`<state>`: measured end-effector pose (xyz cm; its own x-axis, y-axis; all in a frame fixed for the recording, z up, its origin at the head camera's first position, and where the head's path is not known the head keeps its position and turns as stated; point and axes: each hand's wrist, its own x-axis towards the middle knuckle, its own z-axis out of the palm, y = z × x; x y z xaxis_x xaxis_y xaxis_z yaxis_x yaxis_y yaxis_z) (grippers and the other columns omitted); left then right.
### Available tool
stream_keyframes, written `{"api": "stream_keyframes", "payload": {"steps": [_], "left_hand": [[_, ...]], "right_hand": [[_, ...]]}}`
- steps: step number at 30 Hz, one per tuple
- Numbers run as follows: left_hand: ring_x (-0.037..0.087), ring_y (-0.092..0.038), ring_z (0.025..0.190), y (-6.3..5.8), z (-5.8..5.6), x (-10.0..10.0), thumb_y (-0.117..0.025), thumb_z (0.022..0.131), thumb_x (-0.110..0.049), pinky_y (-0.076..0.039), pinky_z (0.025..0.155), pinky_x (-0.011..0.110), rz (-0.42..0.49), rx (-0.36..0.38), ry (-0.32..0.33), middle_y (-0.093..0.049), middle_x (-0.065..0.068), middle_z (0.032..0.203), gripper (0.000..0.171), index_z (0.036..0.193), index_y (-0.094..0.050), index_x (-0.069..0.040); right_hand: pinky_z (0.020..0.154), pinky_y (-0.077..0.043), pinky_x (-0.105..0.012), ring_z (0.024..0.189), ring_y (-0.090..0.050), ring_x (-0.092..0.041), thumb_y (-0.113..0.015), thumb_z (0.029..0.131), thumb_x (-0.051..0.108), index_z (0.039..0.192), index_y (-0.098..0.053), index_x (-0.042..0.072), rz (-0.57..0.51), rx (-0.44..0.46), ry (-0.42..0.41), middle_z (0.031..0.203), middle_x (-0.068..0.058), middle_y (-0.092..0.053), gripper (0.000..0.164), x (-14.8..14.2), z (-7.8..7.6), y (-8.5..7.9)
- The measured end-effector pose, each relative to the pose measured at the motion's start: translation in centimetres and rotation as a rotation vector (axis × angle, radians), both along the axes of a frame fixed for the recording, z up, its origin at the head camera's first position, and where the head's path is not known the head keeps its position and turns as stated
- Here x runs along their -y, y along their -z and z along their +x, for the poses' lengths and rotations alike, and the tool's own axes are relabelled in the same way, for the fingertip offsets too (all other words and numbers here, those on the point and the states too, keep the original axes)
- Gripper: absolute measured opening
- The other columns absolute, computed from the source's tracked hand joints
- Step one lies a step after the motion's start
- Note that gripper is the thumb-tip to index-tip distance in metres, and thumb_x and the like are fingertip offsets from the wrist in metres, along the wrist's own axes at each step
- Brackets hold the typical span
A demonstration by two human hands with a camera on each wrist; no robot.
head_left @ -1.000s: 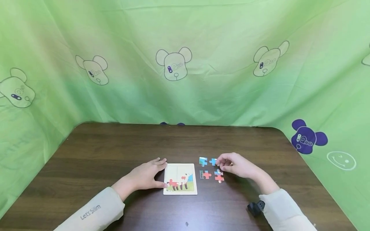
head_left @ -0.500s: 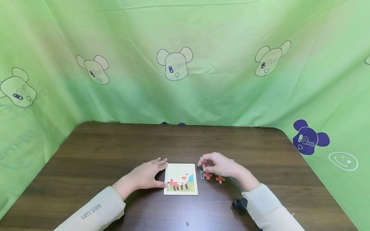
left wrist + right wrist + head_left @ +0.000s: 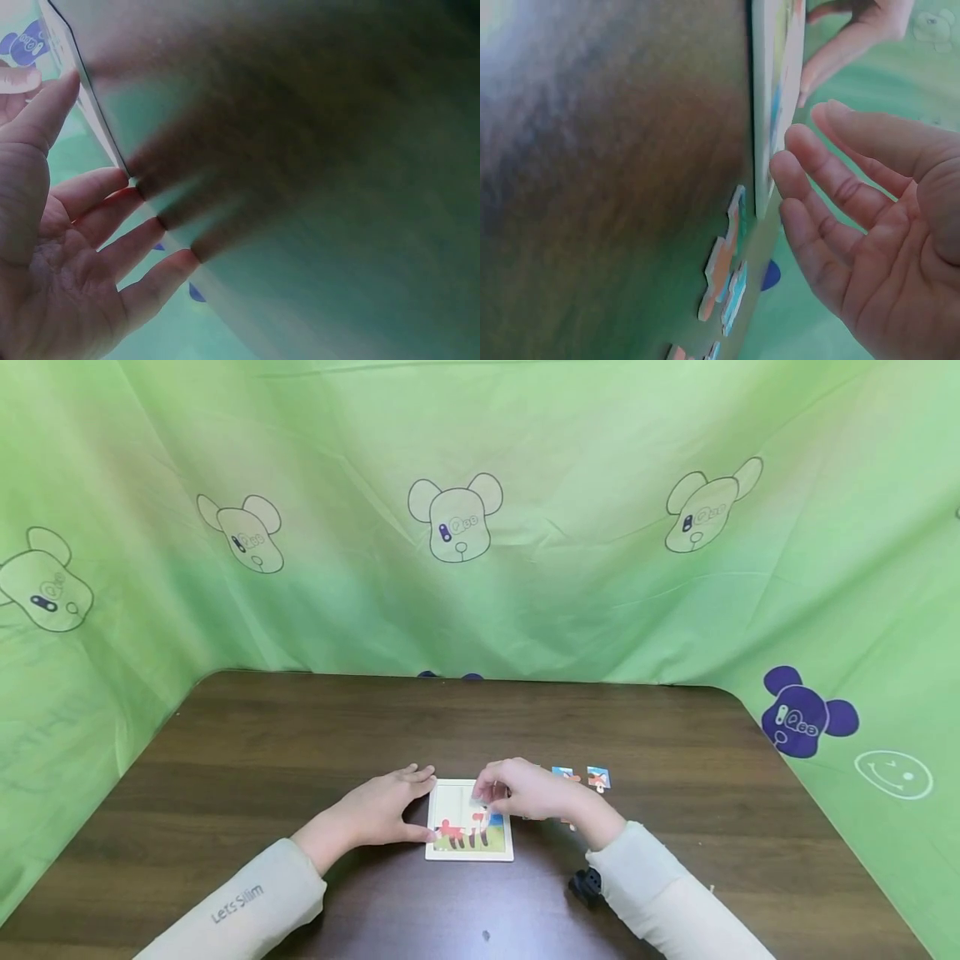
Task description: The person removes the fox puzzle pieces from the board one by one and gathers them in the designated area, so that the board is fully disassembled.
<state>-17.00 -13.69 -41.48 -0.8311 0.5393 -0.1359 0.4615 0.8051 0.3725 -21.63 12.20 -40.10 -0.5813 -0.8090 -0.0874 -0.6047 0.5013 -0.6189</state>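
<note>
A square jigsaw puzzle board (image 3: 429, 814) with a pale frame lies flat on the table. Its lower part shows a red and brown animal on green ground; the upper part is bare and pale. My left hand (image 3: 384, 808) rests at the board's left side, thumb on the near-left edge, spread fingers toward the far-left corner. Over the board's upper right hovers my right hand (image 3: 528, 789), thumb and index finger pinching a small pale-looking puzzle piece (image 3: 479, 801), mostly hidden by the fingers. In the right wrist view the middle, ring and little fingers (image 3: 817, 240) are loosely bent.
Right of the board lie loose puzzle pieces, among them a blue and orange one (image 3: 564, 772) and a blue and red one (image 3: 598, 777); others are partly hidden beneath the right hand. A black wrist camera (image 3: 586, 886) hangs at the right cuff. Green printed cloth (image 3: 555, 610) surrounds the table.
My right hand has moved left from the loose pieces to over the board, uncovering two pieces at the far right. The left hand stays on the board's edge.
</note>
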Motion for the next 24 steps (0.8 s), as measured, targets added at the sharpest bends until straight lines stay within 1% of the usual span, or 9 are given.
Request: {"api": "stream_keyframes", "payload": {"steps": [3, 10, 17, 24], "left_hand": [[0.039, -0.039, 0.145, 0.0, 0.0, -0.1, -0.077, 0.084, -0.043, -0.038, 0.114, 0.051, 0.002, 0.001, 0.002, -0.043, 0.016, 0.155, 0.076, 0.143, -0.052, -0.003], [0.039, -0.039, 0.144, -0.2, -0.1, -0.2, -0.077, 0.084, -0.043, -0.038, 0.114, 0.051, -0.014, 0.000, -0.002, -0.043, 0.016, 0.155, 0.076, 0.143, -0.052, -0.002], [0.039, -0.038, 0.145, -0.1, -0.2, -0.3, -0.077, 0.084, -0.043, -0.037, 0.115, 0.050, -0.014, -0.004, 0.003, -0.043, 0.015, 0.155, 0.076, 0.143, -0.052, -0.002], [0.039, -0.038, 0.145, -0.1, 0.0, -0.1, -0.077, 0.084, -0.042, -0.037, 0.115, 0.051, -0.010, 0.002, -0.007, -0.043, 0.015, 0.155, 0.076, 0.143, -0.052, -0.002]], "right_hand": [[0.074, -0.050, -0.020, 0.079, -0.056, -0.003, -0.068, 0.087, -0.001, 0.101, -0.070, 0.003, 0.013, -0.002, -0.003, 0.092, -0.004, -0.066, 0.015, 0.1, 0.2, 0.1], [0.076, -0.050, -0.021, 0.082, -0.057, -0.010, -0.069, 0.088, 0.002, 0.100, -0.071, 0.004, 0.052, -0.051, 0.024, 0.092, -0.001, -0.062, 0.012, 0.0, 0.7, 0.2], [0.078, -0.049, -0.022, 0.084, -0.055, -0.011, -0.074, 0.085, 0.001, 0.099, -0.070, 0.006, 0.082, -0.063, 0.038, 0.092, 0.001, -0.059, 0.016, 0.1, 1.0, 0.2], [0.078, -0.047, -0.025, 0.085, -0.053, -0.013, -0.075, 0.083, 0.001, 0.097, -0.066, 0.009, 0.103, -0.085, 0.047, 0.092, 0.000, -0.057, 0.018, 0.5, 1.4, 0.2]]}}
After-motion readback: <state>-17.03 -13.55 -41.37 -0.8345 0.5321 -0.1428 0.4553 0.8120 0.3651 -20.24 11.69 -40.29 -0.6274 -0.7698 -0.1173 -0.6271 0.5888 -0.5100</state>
